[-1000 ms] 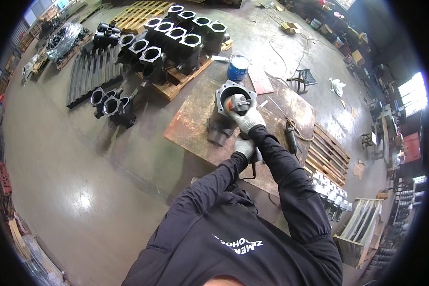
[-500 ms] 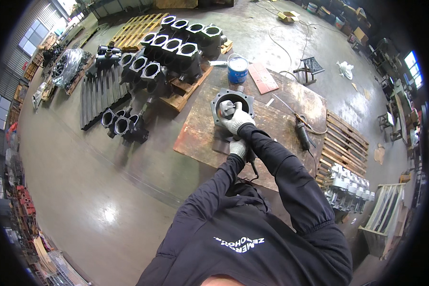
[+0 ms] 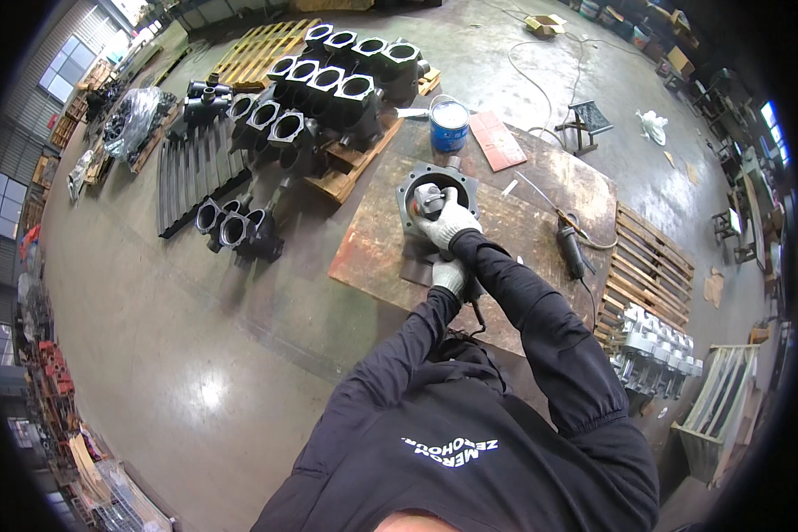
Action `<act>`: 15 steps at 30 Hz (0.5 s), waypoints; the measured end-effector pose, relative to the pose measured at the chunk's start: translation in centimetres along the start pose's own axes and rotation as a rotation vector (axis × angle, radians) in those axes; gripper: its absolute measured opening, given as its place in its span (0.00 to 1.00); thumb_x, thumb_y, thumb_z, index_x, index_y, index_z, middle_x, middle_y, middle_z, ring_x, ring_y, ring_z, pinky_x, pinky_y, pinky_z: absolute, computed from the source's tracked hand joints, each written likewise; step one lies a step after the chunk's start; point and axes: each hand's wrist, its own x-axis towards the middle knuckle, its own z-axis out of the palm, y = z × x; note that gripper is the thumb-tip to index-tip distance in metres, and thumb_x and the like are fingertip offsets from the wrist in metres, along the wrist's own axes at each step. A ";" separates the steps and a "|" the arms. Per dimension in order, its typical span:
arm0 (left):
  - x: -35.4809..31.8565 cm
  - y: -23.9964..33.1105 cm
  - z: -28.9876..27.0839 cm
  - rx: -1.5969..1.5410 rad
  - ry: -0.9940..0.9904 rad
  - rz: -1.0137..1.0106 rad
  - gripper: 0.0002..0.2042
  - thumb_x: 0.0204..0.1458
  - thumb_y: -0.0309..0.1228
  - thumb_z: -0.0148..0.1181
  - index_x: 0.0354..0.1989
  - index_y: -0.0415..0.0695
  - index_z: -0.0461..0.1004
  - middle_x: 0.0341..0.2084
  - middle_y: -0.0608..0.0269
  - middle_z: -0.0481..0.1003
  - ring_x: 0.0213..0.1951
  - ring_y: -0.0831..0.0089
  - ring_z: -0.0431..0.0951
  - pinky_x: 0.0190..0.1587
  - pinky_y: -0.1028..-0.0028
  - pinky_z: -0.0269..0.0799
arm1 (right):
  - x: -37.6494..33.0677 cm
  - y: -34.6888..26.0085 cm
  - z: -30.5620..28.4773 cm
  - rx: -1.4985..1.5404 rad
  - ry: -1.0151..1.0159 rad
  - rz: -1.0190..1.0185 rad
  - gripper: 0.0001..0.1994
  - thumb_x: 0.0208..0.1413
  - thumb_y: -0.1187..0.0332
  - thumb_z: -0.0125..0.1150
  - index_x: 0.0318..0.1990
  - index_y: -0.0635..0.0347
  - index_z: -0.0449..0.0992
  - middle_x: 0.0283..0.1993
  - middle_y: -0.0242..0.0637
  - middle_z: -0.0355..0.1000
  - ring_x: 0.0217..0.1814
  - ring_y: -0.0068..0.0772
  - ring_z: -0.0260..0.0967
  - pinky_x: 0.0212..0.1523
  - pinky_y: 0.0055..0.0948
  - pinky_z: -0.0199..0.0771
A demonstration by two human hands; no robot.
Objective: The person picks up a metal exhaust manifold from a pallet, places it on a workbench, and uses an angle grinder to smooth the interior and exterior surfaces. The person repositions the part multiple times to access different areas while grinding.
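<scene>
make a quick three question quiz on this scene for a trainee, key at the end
1. True or false: both the left hand and the right hand are gloved.
2. What lies beside the blue bucket: A) a white bag, B) a pink sheet, C) a yellow pallet?
3. Which hand is at the round opening of the flanged housing?

Key: 1 true; 2 B; 3 the right hand.

An industrial workshop: ranks of black castings (image 3: 356, 111), wooden pallets (image 3: 652, 275), worn work table (image 3: 372, 253), grey floor (image 3: 151, 306).
</scene>
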 end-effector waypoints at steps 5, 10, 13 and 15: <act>1.0 -1.7 -3.2 2.668 -0.022 0.763 0.25 0.63 0.43 0.47 0.65 0.43 0.64 0.61 0.51 0.68 0.62 0.57 0.66 0.64 0.63 0.62 | 0.7 -0.4 0.0 -0.010 0.010 -0.007 0.39 0.50 0.42 0.66 0.60 0.60 0.59 0.47 0.59 0.78 0.51 0.58 0.78 0.52 0.46 0.77; 1.6 -2.5 -9.7 3.374 0.081 1.392 0.17 0.68 0.31 0.42 0.61 0.42 0.67 0.56 0.53 0.75 0.57 0.58 0.75 0.59 0.63 0.70 | 0.2 0.4 0.0 0.007 0.063 0.003 0.49 0.49 0.37 0.67 0.68 0.63 0.53 0.53 0.61 0.76 0.54 0.57 0.77 0.56 0.44 0.75; 1.5 -2.5 -9.9 3.380 -0.073 1.366 0.20 0.58 0.32 0.61 0.57 0.39 0.70 0.50 0.57 0.78 0.50 0.66 0.78 0.53 0.69 0.73 | -0.3 1.1 0.0 0.061 0.077 -0.013 0.52 0.49 0.37 0.66 0.71 0.64 0.50 0.56 0.61 0.74 0.57 0.56 0.76 0.58 0.43 0.74; 1.6 -2.0 -9.1 3.536 -0.127 1.465 0.20 0.58 0.31 0.61 0.57 0.38 0.70 0.50 0.57 0.78 0.49 0.65 0.78 0.52 0.69 0.73 | -0.4 1.4 0.1 0.065 0.090 -0.032 0.52 0.49 0.37 0.66 0.71 0.64 0.51 0.56 0.61 0.74 0.57 0.56 0.75 0.58 0.43 0.74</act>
